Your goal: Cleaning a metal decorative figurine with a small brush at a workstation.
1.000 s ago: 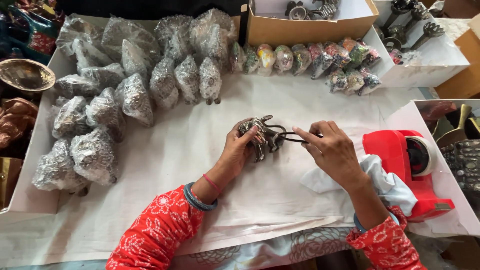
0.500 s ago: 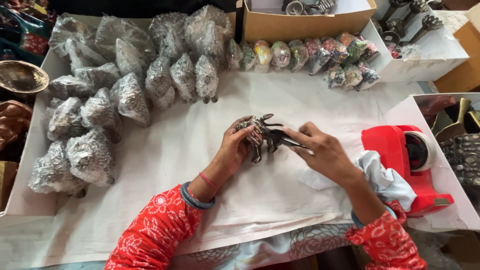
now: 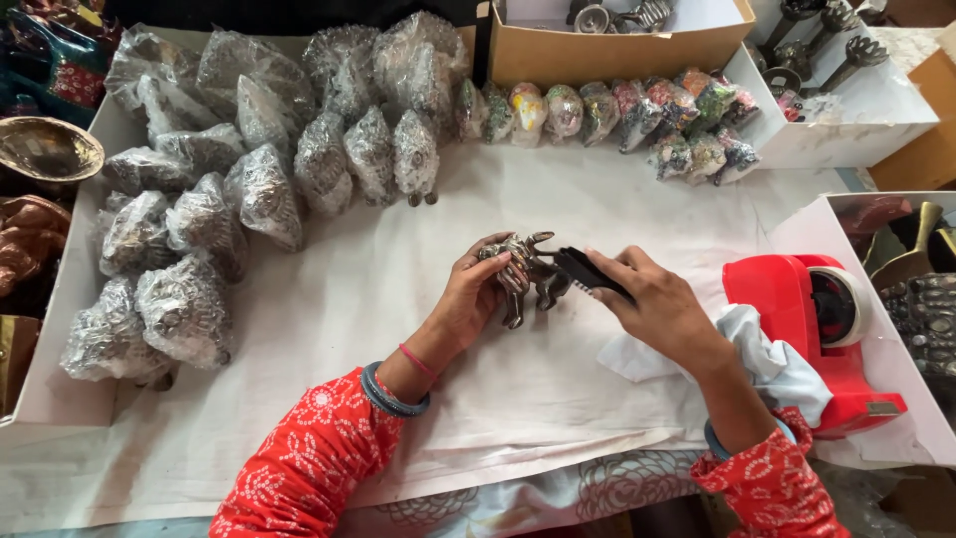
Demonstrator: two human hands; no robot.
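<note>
My left hand [image 3: 476, 296] grips a small dark metal animal figurine [image 3: 528, 269] over the white cloth [image 3: 358, 299], its legs pointing down toward me. My right hand [image 3: 657, 304] holds a small black brush [image 3: 588, 269] whose tip lies against the figurine's right side. Both sleeves are red with a white pattern, and a bangle sits on each wrist.
Several plastic-wrapped silver figurines [image 3: 249, 189] crowd the back left. A row of wrapped colourful figurines [image 3: 637, 110] lies at the back. A cardboard box [image 3: 607, 45] and white boxes [image 3: 846, 110] stand behind. A red tape dispenser [image 3: 817, 329] and a pale cloth rag [image 3: 777, 359] lie at right.
My right hand has shifted left, bringing the black brush up against the figurine. The left hand has kept hold of the figurine with only a slight turn.
</note>
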